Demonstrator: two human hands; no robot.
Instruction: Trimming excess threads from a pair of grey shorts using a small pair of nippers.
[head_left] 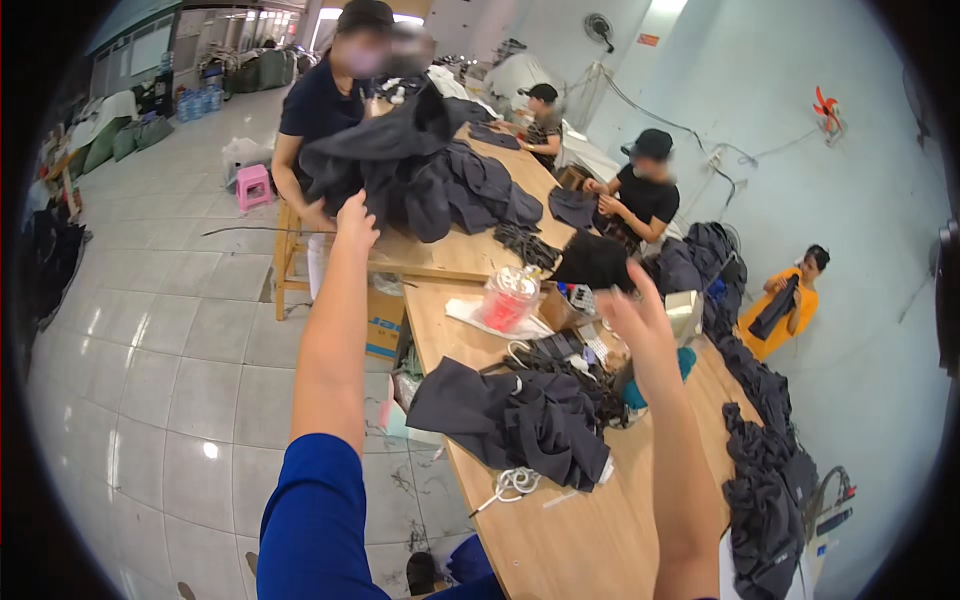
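Observation:
My left arm reaches far forward, and my left hand (357,222) is closed at the lower edge of a dark grey garment (375,150). A person in a dark shirt and cap stands across from me, with arms around that same raised cloth. My right hand (640,320) is lifted over the right side of the table, fingers apart and slightly blurred, holding nothing. Below and between my arms lies a crumpled dark grey garment (515,415) on the wooden table (560,540). A white cord (515,482) is coiled at its near edge.
A clear tub with red contents (508,300) stands mid-table beside small boxes and black straps. Dark garments (765,490) are heaped along the right side. Co-workers handle cloth farther back; one in orange (785,305) stands at right. A pink stool (254,186) is on the tiled floor.

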